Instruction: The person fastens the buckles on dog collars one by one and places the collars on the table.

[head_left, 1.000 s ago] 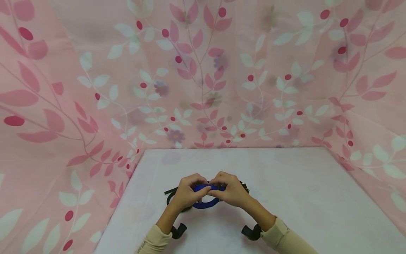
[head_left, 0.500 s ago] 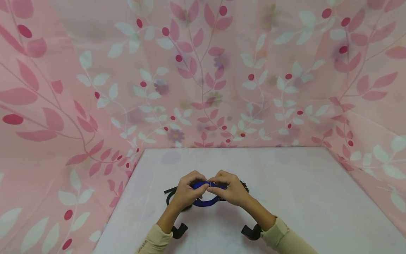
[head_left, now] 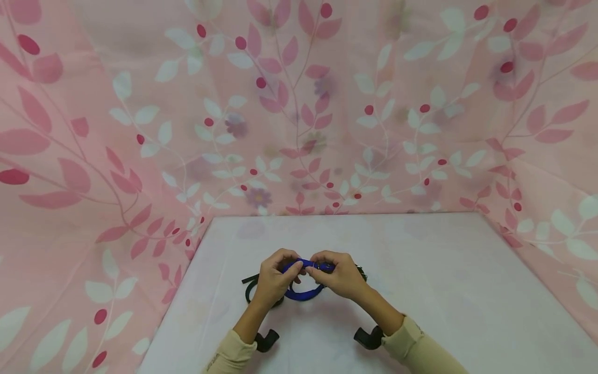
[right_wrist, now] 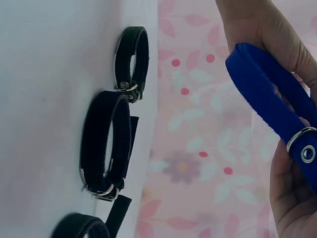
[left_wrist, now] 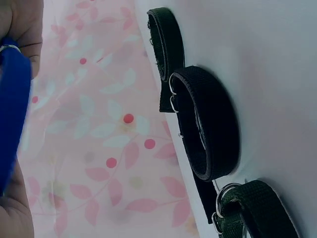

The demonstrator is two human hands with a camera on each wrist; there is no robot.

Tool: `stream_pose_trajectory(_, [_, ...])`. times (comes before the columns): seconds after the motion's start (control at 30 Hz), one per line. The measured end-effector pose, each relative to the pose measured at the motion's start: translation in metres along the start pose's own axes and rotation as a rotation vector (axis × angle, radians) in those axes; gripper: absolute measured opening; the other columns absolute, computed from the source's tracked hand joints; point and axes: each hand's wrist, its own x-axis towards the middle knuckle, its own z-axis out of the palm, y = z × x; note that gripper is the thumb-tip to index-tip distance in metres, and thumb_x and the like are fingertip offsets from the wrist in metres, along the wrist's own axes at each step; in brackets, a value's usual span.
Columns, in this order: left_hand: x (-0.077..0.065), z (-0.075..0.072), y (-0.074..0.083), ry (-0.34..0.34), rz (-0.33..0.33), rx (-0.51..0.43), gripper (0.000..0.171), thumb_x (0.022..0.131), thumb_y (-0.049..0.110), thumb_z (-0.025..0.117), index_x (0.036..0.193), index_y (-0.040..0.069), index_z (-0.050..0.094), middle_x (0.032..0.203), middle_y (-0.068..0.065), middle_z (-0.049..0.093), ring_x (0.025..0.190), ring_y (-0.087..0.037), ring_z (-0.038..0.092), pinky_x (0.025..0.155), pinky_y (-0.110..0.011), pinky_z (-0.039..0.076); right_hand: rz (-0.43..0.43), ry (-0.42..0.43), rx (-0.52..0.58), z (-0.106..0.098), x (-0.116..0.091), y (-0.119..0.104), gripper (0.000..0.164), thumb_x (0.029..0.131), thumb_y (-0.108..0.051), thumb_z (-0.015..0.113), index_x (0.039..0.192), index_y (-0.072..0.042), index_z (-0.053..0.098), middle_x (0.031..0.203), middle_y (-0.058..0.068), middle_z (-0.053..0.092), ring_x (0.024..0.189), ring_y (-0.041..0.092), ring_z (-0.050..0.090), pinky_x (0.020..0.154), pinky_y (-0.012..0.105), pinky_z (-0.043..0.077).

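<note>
Both hands hold a blue collar [head_left: 303,296] closed into a loop above the table. At the loop's far side, the left hand [head_left: 275,278] pinches the strap between thumb and fingers. Close beside it, the right hand [head_left: 340,275] grips the same stretch of strap. A metal ring and a riveted eyelet show on the collar [right_wrist: 265,94] in the right wrist view. Part of the strap is hidden by the fingers. In the left wrist view, a black collar [left_wrist: 225,129] lies between two dark green collars, the upper one [left_wrist: 173,44] being smaller.
Dark looped collars rest on the white table [head_left: 420,291] behind the hands, partly covered by them; one strap end [head_left: 250,279] sticks out at left. Black curved pieces [head_left: 268,341] sit at both wrists. Pink floral cloth [head_left: 299,130] encloses the back and sides.
Both hands have risen slightly with the blue collar. More of the strap between the fingertips now shows, and the loop's opening looks wider.
</note>
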Motion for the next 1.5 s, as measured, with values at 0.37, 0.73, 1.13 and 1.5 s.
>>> stream_pose_trajectory(0.37, [-0.003,-0.004,0.002,-0.006,0.025,0.128,0.006,0.092,-0.006,0.063,0.097,-0.004,0.063,0.089,-0.02,0.066,0.073,-0.005,0.064,0.061,-0.029,0.058,0.009,0.01,0.087,-0.002,-0.002,0.006,0.007,0.084,0.001,0.074,0.09,0.002,0.069,0.072,0.014,0.07,0.056,0.006,0.063,0.054,0.027,0.057])
stream_pose_trajectory(0.73, [-0.011,-0.012,-0.024,0.025,0.049,0.063,0.005,0.093,-0.004,0.063,0.096,0.0,0.064,0.083,-0.017,0.066,0.07,-0.008,0.065,0.06,-0.03,0.057,0.047,0.055,0.124,-0.003,-0.005,0.007,0.007,0.084,0.001,0.074,0.089,0.0,0.069,0.069,0.012,0.067,0.054,0.008,0.062,0.052,0.027,0.056])
stream_pose_trajectory(1.13, [-0.002,-0.024,-0.026,-0.229,0.176,0.321,0.021,0.085,-0.002,0.074,0.105,0.004,0.073,0.095,-0.009,0.073,0.081,-0.01,0.067,0.064,-0.025,0.057,-0.001,-0.051,0.125,-0.008,-0.008,0.008,0.018,0.087,0.002,0.07,0.104,0.006,0.069,0.074,0.021,0.069,0.059,0.005,0.065,0.058,0.028,0.058])
stream_pose_trajectory(1.5, [-0.002,-0.025,-0.019,-0.207,0.066,0.207,0.013,0.094,0.004,0.065,0.103,0.0,0.073,0.094,-0.016,0.074,0.077,-0.009,0.069,0.065,-0.031,0.06,-0.01,0.025,0.127,-0.012,-0.006,0.002,0.01,0.085,0.005,0.072,0.094,0.005,0.069,0.069,0.019,0.067,0.052,0.023,0.067,0.051,0.03,0.057])
